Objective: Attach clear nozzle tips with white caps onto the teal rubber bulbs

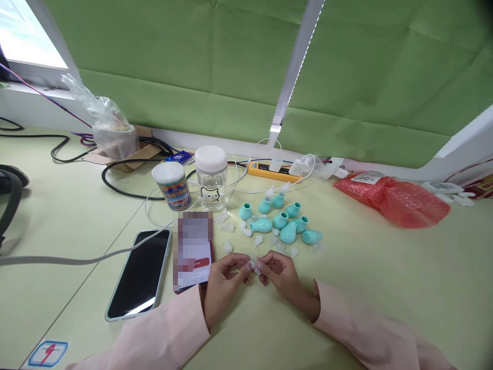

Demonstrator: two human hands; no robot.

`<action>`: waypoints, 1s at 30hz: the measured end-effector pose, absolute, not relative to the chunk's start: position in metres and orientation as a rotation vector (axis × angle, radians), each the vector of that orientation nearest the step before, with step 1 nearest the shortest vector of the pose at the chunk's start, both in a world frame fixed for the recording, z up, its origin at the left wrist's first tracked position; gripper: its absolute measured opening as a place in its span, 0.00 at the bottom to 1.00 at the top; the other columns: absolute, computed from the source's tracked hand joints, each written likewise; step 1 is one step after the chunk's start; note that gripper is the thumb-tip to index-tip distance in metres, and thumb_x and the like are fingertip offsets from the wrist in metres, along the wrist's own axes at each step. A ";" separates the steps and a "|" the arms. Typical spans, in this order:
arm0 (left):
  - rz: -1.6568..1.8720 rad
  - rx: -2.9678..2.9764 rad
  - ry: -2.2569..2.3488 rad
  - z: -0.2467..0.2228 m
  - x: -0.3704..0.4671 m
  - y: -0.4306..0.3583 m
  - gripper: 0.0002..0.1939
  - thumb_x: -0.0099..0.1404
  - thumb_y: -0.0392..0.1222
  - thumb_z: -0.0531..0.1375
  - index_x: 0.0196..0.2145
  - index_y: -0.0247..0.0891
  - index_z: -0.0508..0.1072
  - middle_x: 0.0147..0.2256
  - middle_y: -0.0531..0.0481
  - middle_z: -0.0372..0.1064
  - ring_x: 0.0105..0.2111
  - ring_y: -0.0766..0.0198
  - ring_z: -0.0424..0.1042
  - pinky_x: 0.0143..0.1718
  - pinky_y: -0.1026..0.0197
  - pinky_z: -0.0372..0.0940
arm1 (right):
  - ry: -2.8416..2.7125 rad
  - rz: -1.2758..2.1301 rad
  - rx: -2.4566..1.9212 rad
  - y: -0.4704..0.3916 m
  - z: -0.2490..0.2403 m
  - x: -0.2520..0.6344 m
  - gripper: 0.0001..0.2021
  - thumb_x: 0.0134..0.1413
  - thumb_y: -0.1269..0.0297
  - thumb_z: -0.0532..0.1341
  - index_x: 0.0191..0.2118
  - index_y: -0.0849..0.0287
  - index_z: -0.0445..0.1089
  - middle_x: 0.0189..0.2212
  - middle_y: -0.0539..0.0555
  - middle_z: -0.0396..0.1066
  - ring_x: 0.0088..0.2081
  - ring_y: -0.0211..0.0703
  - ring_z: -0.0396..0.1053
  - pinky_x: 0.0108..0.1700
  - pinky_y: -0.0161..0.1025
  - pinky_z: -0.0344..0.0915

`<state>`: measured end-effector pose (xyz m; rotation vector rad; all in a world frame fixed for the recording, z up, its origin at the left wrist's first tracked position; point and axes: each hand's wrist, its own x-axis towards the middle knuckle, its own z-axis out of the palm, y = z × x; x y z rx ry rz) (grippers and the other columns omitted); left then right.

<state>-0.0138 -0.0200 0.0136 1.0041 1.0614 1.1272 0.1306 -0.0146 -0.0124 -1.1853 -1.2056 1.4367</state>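
Two hands meet over the near middle of the table (365,267), just in front of the teal bulbs. Left hand (225,280): fingers curled, thumb and fingertips closed on a small whitish piece (254,264). Right hand (285,277): same pinch from the other side, other fingers bent; the piece sits between both, its exact shape mostly hidden. Teal bulbs (288,233) lie or stand in a loose cluster beyond, two at the back topped with whitish tips (284,188). Loose whitish bits (228,246) are scattered around them. Left of the hands: lit phone (197,271), partly pixelated, then dark phone (140,277). Behind the phones: can (175,192) beside clear bottle (211,182). Yellow power strip (259,170) near green curtain (185,67); red bag (404,203) at right.
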 end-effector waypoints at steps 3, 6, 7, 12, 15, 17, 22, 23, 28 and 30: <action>1.106 0.998 1.056 0.015 -0.014 -0.020 0.09 0.49 0.41 0.62 0.26 0.32 0.72 0.20 0.50 0.67 0.20 0.67 0.65 0.22 0.65 0.63 | -1.211 1.429 -1.174 -0.015 -0.013 0.130 0.12 0.41 0.57 0.62 0.22 0.61 0.62 0.16 0.47 0.63 0.17 0.31 0.60 0.19 0.31 0.59; 1.086 1.008 1.056 0.015 -0.014 -0.020 0.09 0.49 0.42 0.62 0.25 0.32 0.72 0.20 0.50 0.67 0.19 0.67 0.65 0.22 0.65 0.63 | -1.206 1.422 -1.179 -0.016 -0.014 0.130 0.13 0.40 0.57 0.62 0.22 0.60 0.61 0.16 0.47 0.63 0.17 0.31 0.59 0.19 0.31 0.59; 1.084 1.007 1.058 0.014 -0.014 -0.021 0.09 0.49 0.42 0.62 0.25 0.32 0.71 0.20 0.50 0.67 0.19 0.67 0.65 0.22 0.65 0.63 | -1.204 1.419 -1.181 -0.016 -0.015 0.130 0.13 0.40 0.57 0.63 0.22 0.60 0.61 0.16 0.47 0.63 0.17 0.31 0.59 0.19 0.31 0.59; 1.115 1.023 1.088 0.010 -0.013 -0.024 0.08 0.50 0.40 0.62 0.25 0.31 0.71 0.20 0.50 0.66 0.20 0.67 0.65 0.22 0.66 0.63 | -1.213 1.424 -1.176 -0.018 -0.016 0.129 0.14 0.37 0.58 0.64 0.20 0.60 0.60 0.15 0.46 0.62 0.16 0.30 0.57 0.18 0.31 0.56; 1.122 1.028 1.079 0.010 -0.013 -0.023 0.08 0.49 0.40 0.62 0.27 0.32 0.71 0.21 0.51 0.66 0.20 0.68 0.65 0.21 0.66 0.63 | -1.202 1.420 -1.176 -0.019 -0.016 0.129 0.14 0.34 0.58 0.65 0.20 0.60 0.60 0.16 0.47 0.63 0.16 0.30 0.57 0.18 0.31 0.57; 1.119 1.013 1.048 0.011 -0.014 -0.022 0.09 0.50 0.40 0.62 0.29 0.32 0.70 0.21 0.51 0.66 0.20 0.68 0.65 0.21 0.66 0.63 | -1.205 1.410 -1.179 -0.019 -0.017 0.130 0.14 0.34 0.59 0.66 0.19 0.60 0.61 0.17 0.47 0.64 0.17 0.31 0.58 0.19 0.31 0.58; 1.058 0.984 0.974 0.014 -0.014 -0.020 0.09 0.50 0.41 0.61 0.26 0.31 0.70 0.20 0.50 0.68 0.18 0.68 0.65 0.21 0.65 0.63 | -1.248 1.344 -1.192 -0.020 -0.017 0.132 0.12 0.32 0.64 0.67 0.19 0.60 0.62 0.18 0.47 0.63 0.20 0.32 0.60 0.23 0.31 0.60; 1.053 0.980 0.972 0.014 -0.014 -0.021 0.09 0.50 0.41 0.62 0.25 0.31 0.70 0.20 0.50 0.68 0.17 0.68 0.65 0.20 0.65 0.62 | -1.267 1.320 -1.191 -0.021 -0.017 0.132 0.11 0.32 0.65 0.67 0.19 0.60 0.62 0.19 0.48 0.63 0.21 0.33 0.60 0.24 0.31 0.60; 1.095 1.029 0.988 0.014 -0.014 -0.024 0.08 0.51 0.41 0.61 0.24 0.32 0.71 0.21 0.50 0.68 0.19 0.68 0.64 0.21 0.65 0.62 | -1.317 1.252 -1.141 -0.023 -0.015 0.130 0.11 0.34 0.65 0.66 0.18 0.60 0.61 0.19 0.49 0.64 0.23 0.34 0.60 0.25 0.33 0.60; 1.117 1.056 0.975 0.014 -0.014 -0.025 0.08 0.51 0.41 0.61 0.25 0.32 0.71 0.23 0.49 0.68 0.21 0.68 0.65 0.23 0.65 0.63 | -1.283 1.270 -1.130 -0.024 -0.015 0.129 0.11 0.34 0.65 0.66 0.19 0.60 0.62 0.19 0.48 0.63 0.22 0.34 0.60 0.25 0.32 0.60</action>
